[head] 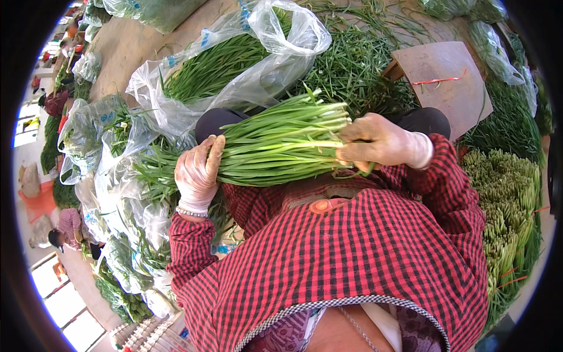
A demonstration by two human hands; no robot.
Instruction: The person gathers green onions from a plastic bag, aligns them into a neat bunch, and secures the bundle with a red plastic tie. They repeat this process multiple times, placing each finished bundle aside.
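A thick bunch of green garlic chives (277,149) lies sideways across my lap, its pale stem ends to the right. My left hand (200,169), in a soiled thin glove, is wrapped around the leafy part, and leaf tips stick out past it on the left. At the stem ends my gloved right hand (380,141) has its thumb and fingers pinched on chive stalks, with a green leaf curling below the fingers. Exactly how many stalks it pinches is hidden. Just beyond my knees, an open clear plastic bag (281,66) holds more chives (215,66).
Loose chive trimmings (352,61) are heaped beyond my knees. A small board-topped stool (444,83) with a red tie stands at right. Upright bundled chives (501,198) line the right side. Plastic bags (127,176) of greens crowd the left; another person (68,226) is farther off.
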